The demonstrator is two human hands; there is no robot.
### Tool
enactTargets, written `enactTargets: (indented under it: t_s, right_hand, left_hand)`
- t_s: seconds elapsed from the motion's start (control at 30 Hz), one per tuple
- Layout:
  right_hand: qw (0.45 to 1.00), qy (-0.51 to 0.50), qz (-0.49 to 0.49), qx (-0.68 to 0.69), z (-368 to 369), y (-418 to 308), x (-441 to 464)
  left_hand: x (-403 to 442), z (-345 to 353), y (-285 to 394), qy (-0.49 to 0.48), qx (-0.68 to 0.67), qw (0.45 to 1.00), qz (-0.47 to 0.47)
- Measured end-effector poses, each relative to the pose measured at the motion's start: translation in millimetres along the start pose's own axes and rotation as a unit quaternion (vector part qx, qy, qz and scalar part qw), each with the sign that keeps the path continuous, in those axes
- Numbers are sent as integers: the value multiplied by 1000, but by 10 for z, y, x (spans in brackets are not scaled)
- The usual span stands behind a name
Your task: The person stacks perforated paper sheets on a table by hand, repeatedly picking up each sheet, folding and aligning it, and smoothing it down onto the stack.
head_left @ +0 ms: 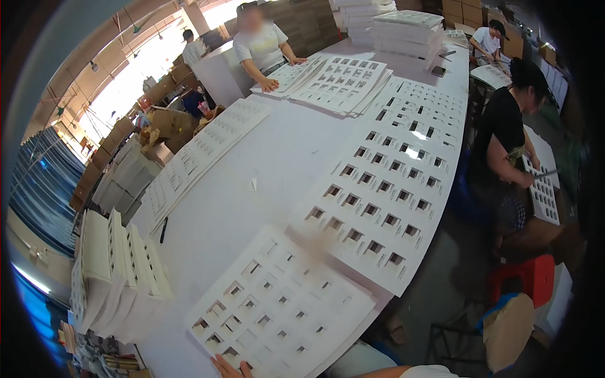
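A stack of white sheets [272,286] with rows of small cut-out windows lies in front of me at the near edge of the table. My left hand [232,368] is at the stack's near left edge; only its fingers show, stretched and apart, touching the sheets. The rest of that hand is below the frame. My right hand is not visible; part of a white sleeve and forearm [387,372] shows at the bottom. A faint brownish blur, which I cannot make out, covers the stack's far corner. Beyond it lies a long printed sheet [373,205] with dark windows.
Piles of sheets [116,277] stand at left, near a black pen [164,230]. A long sheet strip [198,148] lies along the far left edge. Across the white table [265,170], a person [261,47] touches other sheets. Another person [510,132] works at right, behind a red stool [526,280].
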State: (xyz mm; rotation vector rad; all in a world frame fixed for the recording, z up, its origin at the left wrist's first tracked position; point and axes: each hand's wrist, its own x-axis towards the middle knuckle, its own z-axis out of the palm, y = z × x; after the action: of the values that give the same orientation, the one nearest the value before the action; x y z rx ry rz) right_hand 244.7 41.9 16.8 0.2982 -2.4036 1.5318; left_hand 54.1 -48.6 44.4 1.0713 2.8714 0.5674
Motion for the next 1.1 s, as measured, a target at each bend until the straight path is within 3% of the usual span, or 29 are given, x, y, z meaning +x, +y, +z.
enactTargets:
  t_s: [0.33, 0.43, 0.57, 0.9, 1.07, 1.1]
  right_hand:
    - [999, -23, 0, -27, 202, 35, 45]
    - [1000, -17, 0, -19, 237, 34, 54]
    - [998, -5, -14, -58, 432, 187, 35]
    - [997, -12, 11, -81, 281, -11, 20]
    - [975, 31, 51, -214, 63, -438, 9]
    - [951, 80, -4, -298, 193, -256, 2]
  left_hand:
    - [19, -80, 133, 11, -12, 1000, 0]
    - [34, -313, 377, -34, 71, 997, -19]
    - [26, -146, 182, 8, 33, 999, 0]
    - [-5, -287, 338, -22, 80, 996, -21]
    - [-28, -88, 105, 12, 24, 1000, -15]
    - [-27, -13, 24, 22, 11, 1000, -12]
